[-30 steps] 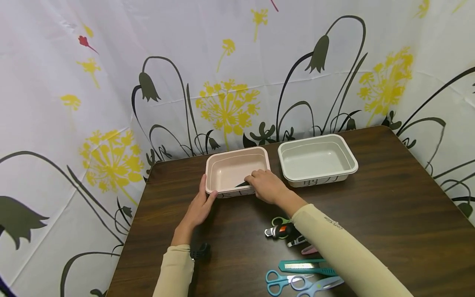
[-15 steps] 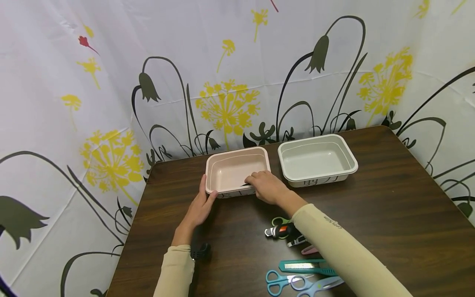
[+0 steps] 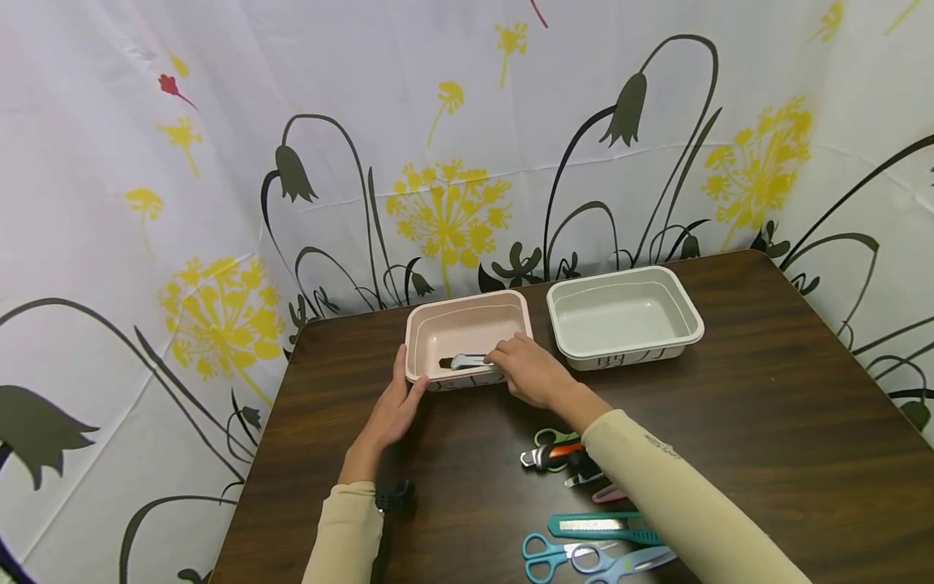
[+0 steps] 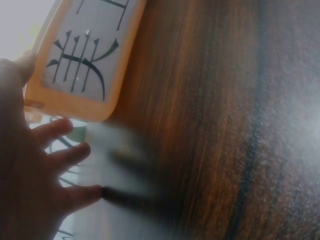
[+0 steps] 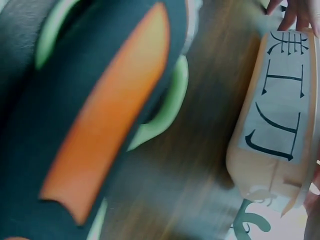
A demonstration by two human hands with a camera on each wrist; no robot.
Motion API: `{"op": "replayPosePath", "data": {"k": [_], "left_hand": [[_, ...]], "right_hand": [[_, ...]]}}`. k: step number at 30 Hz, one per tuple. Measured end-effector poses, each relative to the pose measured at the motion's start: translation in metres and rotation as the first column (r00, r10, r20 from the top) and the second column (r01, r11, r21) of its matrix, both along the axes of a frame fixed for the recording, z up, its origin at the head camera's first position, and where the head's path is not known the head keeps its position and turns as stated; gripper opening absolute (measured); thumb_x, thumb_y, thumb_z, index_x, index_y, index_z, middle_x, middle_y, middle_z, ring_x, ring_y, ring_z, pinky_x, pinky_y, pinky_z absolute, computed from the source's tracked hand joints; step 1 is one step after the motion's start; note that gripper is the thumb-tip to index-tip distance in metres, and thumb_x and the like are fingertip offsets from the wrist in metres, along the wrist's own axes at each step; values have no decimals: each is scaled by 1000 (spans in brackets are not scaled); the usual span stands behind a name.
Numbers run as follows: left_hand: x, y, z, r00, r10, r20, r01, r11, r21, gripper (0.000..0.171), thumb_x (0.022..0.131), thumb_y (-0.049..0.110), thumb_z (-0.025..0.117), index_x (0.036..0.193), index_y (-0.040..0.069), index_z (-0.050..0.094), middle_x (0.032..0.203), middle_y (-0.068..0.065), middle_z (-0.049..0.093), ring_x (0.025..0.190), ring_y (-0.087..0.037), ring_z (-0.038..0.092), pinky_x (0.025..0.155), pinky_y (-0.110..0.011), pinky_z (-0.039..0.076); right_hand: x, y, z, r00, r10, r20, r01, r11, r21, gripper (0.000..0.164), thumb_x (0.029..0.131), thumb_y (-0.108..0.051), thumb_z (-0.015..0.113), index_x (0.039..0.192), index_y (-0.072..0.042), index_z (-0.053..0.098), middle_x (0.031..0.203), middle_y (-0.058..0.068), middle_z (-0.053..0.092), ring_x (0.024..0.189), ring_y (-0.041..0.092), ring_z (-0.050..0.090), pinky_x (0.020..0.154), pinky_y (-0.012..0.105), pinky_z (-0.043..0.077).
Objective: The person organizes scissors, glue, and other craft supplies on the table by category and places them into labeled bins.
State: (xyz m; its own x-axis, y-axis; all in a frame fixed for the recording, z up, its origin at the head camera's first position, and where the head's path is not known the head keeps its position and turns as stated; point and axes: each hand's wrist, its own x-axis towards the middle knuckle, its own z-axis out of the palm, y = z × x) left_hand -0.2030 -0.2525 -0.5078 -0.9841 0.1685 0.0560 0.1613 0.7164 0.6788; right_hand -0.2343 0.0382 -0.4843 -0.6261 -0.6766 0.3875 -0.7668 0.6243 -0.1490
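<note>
Head view only: I've got the slim pale cutter (image 3: pixel 465 362) in the smooth pink bin (image 3: pixel 463 313) near the wood-grain worktop's (image 3: pixel 452 462) far edge, along the bin's near wall. Right hand (image 3: pixel 536 373) at the cutter's end, can't tell if pinching or released. Left hand (image 3: pixel 388 410) relaxed, straight, touching the bin's near left corner. Right wrist alone shows me the whole black-lettered label (image 5: pixel 279 92)

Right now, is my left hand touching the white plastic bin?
No, your left hand touches the left end of the pink plastic bin, and the white plastic bin sits farther right.
</note>
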Motion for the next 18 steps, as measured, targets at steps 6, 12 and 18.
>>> {"op": "replayPosePath", "data": {"k": [6, 12, 18], "left_hand": [[-1, 0, 0, 1000, -3, 3, 3, 1000, 0, 77, 103, 47, 44, 159, 22, -2, 158, -20, 25, 137, -42, 36, 106, -60, 29], [-1, -1, -2, 1000, -8, -1, 8, 1000, 9, 76, 103, 45, 45, 158, 20, -2, 158, -20, 25, 136, -41, 36, 106, -60, 29], [-1, -1, 0, 1000, -14, 6, 13, 1000, 26, 78, 103, 45, 46, 158, 22, -3, 158, -20, 24, 137, -41, 35, 107, -60, 29]], "right_hand": [[5, 9, -9, 999, 35, -30, -38, 995, -94, 36, 88, 2, 55, 121, -8, 65, 107, 7, 63, 104, 27, 56, 103, 40, 37], [24, 24, -6, 1000, 17, -26, -21, 982, -186, 37, 93, -2, 57, 128, -9, 62, 121, 7, 60, 111, 27, 54, 102, 40, 38], [49, 57, -4, 999, -44, 29, 50, 968, -247, 43, 88, -4, 68, 130, -11, 63, 125, 7, 59, 115, 26, 55, 100, 44, 41]]}}
